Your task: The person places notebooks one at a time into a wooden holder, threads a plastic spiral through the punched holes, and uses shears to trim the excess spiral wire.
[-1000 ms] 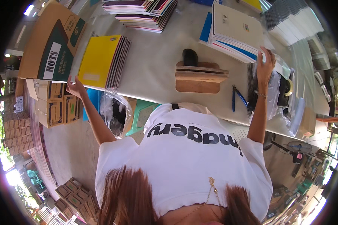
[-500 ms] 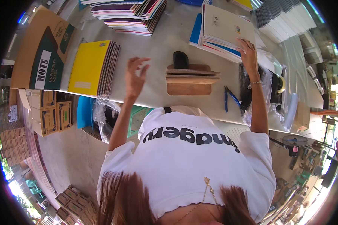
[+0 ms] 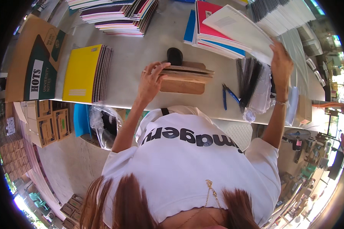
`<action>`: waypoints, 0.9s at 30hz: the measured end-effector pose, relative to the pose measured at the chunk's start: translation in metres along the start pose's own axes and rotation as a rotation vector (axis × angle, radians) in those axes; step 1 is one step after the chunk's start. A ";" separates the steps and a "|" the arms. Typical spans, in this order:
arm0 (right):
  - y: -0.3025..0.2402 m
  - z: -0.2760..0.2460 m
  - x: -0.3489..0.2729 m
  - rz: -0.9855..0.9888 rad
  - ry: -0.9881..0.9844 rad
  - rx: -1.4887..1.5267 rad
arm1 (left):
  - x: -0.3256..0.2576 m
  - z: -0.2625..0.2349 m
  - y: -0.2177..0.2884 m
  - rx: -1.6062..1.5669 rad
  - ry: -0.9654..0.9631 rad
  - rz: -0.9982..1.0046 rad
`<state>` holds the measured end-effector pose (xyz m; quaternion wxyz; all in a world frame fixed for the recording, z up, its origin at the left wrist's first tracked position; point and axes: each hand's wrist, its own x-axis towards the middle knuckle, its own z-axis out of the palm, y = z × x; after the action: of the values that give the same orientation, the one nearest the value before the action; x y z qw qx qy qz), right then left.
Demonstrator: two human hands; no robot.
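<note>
My right hand [image 3: 282, 63] grips the near right corner of a white-covered notebook [image 3: 239, 32], which is tilted over a stack topped by a pink-red notebook [image 3: 203, 32]. My left hand [image 3: 151, 82] is at the left end of a slotted wooden stand [image 3: 183, 87], fingers apart and holding nothing; whether the fingertips touch the wood I cannot tell. Behind the stand is a rounded black object [image 3: 174, 56]. Blue-handled pliers [image 3: 224, 98] lie spread on the table to the stand's right. Black spiral binding coils [image 3: 250, 78] and clear plastic lie below my right hand.
Yellow spiral notebooks [image 3: 81, 72] are stacked at the left, beside a brown and green carton [image 3: 30, 57]. Another notebook pile [image 3: 118, 19] stands at the back. Many white bound pads [image 3: 283, 17] sit back right. The table's front edge [image 3: 122, 107] runs before me.
My right hand has moved right and lifted the white notebook off the stack, uncovering the pink-red cover. My left hand has come right to the wooden stand. The view has shifted slightly.
</note>
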<state>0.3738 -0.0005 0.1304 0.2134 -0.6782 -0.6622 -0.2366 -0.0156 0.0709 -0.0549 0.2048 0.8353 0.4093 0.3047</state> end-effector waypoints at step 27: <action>-0.031 -0.047 -0.087 0.018 -0.091 0.365 | -0.002 -0.037 0.020 -0.128 0.377 -0.106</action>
<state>0.3398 -0.0972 0.1140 0.3047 -0.6440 -0.6972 -0.0798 -0.0303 0.0615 -0.0168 0.1931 0.7260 0.4637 0.4697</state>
